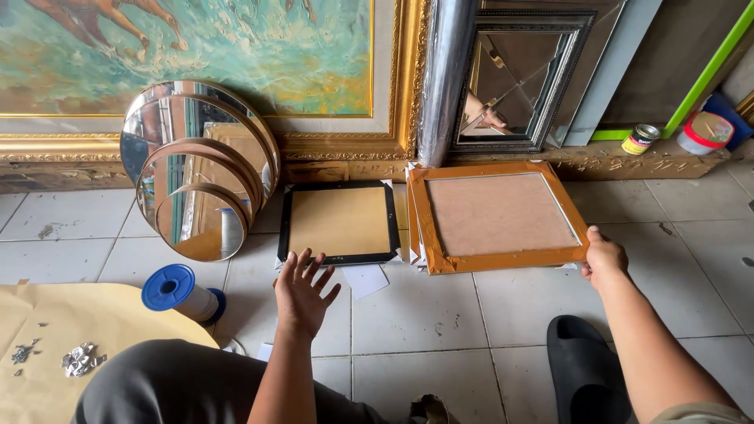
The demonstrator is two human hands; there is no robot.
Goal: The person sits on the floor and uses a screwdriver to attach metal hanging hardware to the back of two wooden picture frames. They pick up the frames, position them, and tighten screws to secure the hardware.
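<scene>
My right hand (pixel 603 257) grips the right lower corner of an orange-taped frame (pixel 497 216) lying back-side up on the tiled floor, on top of a few other stacked frames. My left hand (pixel 302 290) hovers with fingers spread just below a black-edged frame (pixel 340 223), which leans against the wall base beside the orange one. It holds nothing.
Round mirrors (pixel 200 177) lean at the left under a big gilt-framed painting (pixel 236 55). A blue-capped spool (pixel 179 292) lies by brown paper (pixel 71 330) with metal bits. A dark-framed mirror (pixel 518 78), small tin (pixel 640 139), tape roll (pixel 704 132) and black sandal (pixel 585 369) sit right.
</scene>
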